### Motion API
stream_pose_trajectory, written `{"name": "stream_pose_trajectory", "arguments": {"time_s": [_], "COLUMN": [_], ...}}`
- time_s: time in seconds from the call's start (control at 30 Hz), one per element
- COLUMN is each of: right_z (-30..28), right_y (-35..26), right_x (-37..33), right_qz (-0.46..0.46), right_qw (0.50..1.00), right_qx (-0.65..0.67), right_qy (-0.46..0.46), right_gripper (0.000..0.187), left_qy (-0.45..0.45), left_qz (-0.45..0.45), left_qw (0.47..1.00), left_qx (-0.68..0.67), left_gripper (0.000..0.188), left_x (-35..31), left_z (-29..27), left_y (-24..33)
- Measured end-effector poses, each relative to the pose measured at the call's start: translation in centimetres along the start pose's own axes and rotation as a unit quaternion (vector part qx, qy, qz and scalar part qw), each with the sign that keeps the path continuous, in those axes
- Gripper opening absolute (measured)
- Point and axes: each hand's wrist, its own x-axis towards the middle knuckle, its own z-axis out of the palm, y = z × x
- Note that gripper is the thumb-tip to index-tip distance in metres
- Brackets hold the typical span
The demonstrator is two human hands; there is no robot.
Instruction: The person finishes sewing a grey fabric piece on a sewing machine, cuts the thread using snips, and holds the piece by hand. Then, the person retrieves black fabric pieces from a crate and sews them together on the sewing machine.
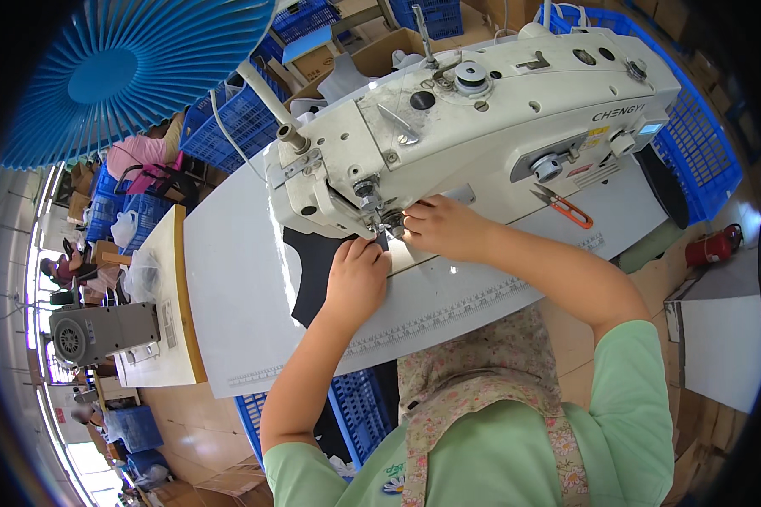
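Both hands apparently on dark fabric

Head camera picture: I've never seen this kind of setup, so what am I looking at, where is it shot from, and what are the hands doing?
The view comes from a fisheye camera on the person's head, looking down, so straight edges bend. The big white machine is an industrial sewing machine on a white table. The left hand presses a piece of dark fabric flat; the right hand works beside the needle area. Orange-handled snips lie beside the machine. Blue crates stand behind, and a blue fan is at upper left.
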Motion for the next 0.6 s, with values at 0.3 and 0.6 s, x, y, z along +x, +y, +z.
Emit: {"name": "stream_pose_trajectory", "arguments": {"time_s": [0.3, 0.6], "right_z": [0.1, 0.5], "right_y": [-1.2, -2.3], "right_x": [0.6, 1.3], "right_qz": [0.005, 0.036], "right_qw": [1.0, 0.998], "right_qx": [-0.022, -0.029], "right_qy": [-0.005, -0.036], "right_gripper": [0.011, 0.008], "left_qy": [0.028, 0.06], "left_qz": [-0.006, -0.025], "left_qw": [1.0, 0.998], "left_qx": [0.003, 0.013], "left_gripper": [0.024, 0.027], "left_x": [0.1, 0.4], "left_z": [0.6, 1.4], "left_y": [0.1, 0.3]}}
